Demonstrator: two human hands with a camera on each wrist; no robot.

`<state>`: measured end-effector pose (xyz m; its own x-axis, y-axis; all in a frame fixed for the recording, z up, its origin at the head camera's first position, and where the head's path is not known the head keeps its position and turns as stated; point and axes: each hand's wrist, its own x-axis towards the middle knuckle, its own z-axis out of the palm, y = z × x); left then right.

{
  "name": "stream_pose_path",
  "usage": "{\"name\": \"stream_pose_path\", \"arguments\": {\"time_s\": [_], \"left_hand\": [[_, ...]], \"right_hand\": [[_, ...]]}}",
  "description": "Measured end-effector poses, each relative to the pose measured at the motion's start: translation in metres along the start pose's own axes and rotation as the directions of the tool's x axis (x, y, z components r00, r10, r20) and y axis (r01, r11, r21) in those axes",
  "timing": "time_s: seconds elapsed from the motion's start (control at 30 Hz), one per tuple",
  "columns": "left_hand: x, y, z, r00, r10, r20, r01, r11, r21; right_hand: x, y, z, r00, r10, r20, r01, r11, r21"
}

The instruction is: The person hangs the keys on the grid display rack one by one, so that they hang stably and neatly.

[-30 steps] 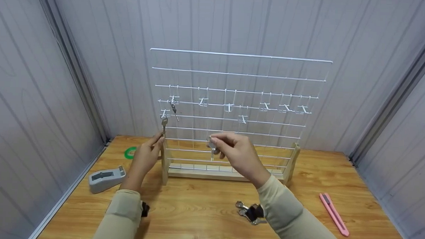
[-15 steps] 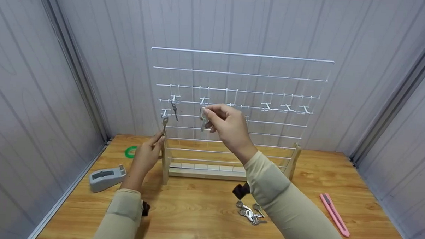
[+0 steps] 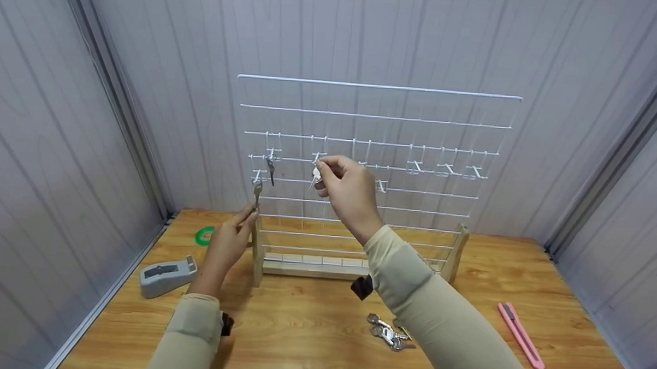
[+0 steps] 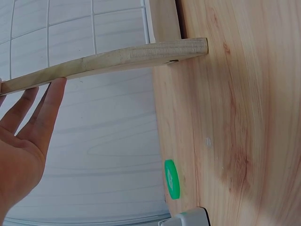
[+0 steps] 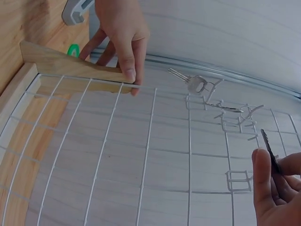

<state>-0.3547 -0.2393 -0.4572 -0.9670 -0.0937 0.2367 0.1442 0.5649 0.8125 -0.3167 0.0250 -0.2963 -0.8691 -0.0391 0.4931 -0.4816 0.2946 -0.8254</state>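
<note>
Silver key (image 3: 315, 177) pinched between thumb and fingertips of the right hand (image 3: 346, 189), raised against the white wire grid (image 3: 374, 116); the key's head sits just below a small white hook (image 3: 318, 157) on the grid. Left of these fingers, two more keys (image 3: 264, 175) hang from hooks. Left hand (image 3: 229, 241): fingers straight and close together, tips resting against the top of the rack's wooden upright (image 3: 257, 253), gripping nothing. Outward from the left hand, on the wooden table (image 3: 301, 336): a green tape roll (image 3: 202, 236) and a grey tape dispenser (image 3: 165, 276). Under the right forearm lies a loose pile of keys (image 3: 389, 333); well to its right, a pink utility knife (image 3: 521, 335).
</note>
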Motion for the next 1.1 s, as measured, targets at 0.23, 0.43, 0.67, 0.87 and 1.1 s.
{"name": "stream_pose_path", "arguments": {"time_s": [0.23,0.43,0.67,0.87,1.1], "left_hand": [[0.001,-0.001,0.0,1.0,0.004,0.009,-0.004,1.0,-0.027],[0.0,-0.001,0.0,0.999,-0.012,0.029,0.014,0.998,-0.064],[-0.001,-0.001,0.001,0.999,-0.029,0.024,0.03,0.998,-0.06],[-0.001,-0.001,0.001,1.0,-0.021,0.024,0.022,0.999,-0.044],[0.0,0.0,0.0,1.0,-0.007,0.03,0.009,0.999,-0.054]], "right_hand": [[0.0,0.005,0.007,0.994,-0.101,-0.038,0.093,0.982,-0.166],[0.001,0.011,0.011,0.988,-0.149,-0.029,0.136,0.955,-0.265],[-0.005,0.019,0.01,0.978,-0.207,0.009,0.193,0.897,-0.398],[-0.023,0.013,-0.003,0.974,-0.222,0.049,0.222,0.88,-0.42],[-0.054,-0.001,-0.034,0.952,-0.292,0.085,0.301,0.864,-0.402]]}}
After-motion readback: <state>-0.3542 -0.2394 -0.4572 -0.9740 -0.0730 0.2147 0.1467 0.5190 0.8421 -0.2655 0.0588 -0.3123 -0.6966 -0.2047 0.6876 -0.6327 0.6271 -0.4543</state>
